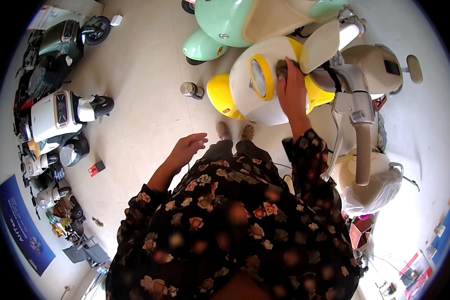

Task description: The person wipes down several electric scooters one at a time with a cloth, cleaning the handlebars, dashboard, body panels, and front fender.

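Note:
In front of me stands a white and yellow scooter [245, 55], its oval headlight [258, 77] ringed in yellow. My right hand [292, 90] presses a crumpled dark brown cloth [282, 69] onto the white body beside this headlight. The cloth is partly hidden under my fingers. My left hand [189, 146] hangs free to the left of the scooter, touching nothing, its fingers loosely stretched out. Close to my right arm are the scooter's grey handlebar grip [363, 150] and brake lever [336, 142]. A cream windshield panel [321, 46] rises above the yellow trim.
A mint-green scooter [225, 22] stands just beyond. On the floor left of the yellow fender is a dark cylindrical container [192, 90]. Several parked scooters [60, 115] line the left wall, with a small red and black box [97, 168] nearby. A plastic-wrapped seat [370, 192] is at right.

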### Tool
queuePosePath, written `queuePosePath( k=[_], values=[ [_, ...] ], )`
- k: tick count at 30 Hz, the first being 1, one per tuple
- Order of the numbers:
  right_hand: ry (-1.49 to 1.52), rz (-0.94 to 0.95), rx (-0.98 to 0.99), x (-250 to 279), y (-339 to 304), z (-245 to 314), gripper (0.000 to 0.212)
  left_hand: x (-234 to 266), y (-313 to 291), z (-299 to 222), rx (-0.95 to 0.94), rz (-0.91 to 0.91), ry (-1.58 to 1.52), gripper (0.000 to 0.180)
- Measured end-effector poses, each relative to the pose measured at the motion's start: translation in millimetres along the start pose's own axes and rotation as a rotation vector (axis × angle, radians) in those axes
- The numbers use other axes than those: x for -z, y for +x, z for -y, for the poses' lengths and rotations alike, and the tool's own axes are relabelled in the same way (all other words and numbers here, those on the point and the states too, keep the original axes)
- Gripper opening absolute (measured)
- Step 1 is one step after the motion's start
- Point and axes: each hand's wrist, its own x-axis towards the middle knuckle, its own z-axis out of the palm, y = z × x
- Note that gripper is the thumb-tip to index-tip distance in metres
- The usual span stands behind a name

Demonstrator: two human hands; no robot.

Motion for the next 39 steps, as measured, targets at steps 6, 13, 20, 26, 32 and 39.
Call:
queuePosePath(
  k=[6,13,20,26,32,39],
  values=[
    [-0.388,0.211,-0.026,-16,52,7,0.048,-15,10,-26,-0.027,0.091,0.051,0.045],
    [-0.167,0.030,0.039,-8,-49,-25,0.060,-14,12,-38,-0.042,0.052,0.060,0.048],
    [-0.401,-0.037,0.157,-19,-131,-38,0.061,6,2,-14,0.012,-0.063,-0.012,0.041],
    [-0.241,-0.214,0.033,-21,-50,-44,0.067,8,-3,-6,0.024,-0.126,-0.084,0.041],
    [-0.049,-0.310,-0.148,-14,-106,-61,0.064,9,1,-7,0.021,-0.113,-0.041,0.042],
    [0.259,-0.491,-0.800,-16,-114,-127,0.048,13,7,-3,0.036,-0.102,-0.059,0.042]
  ],
)
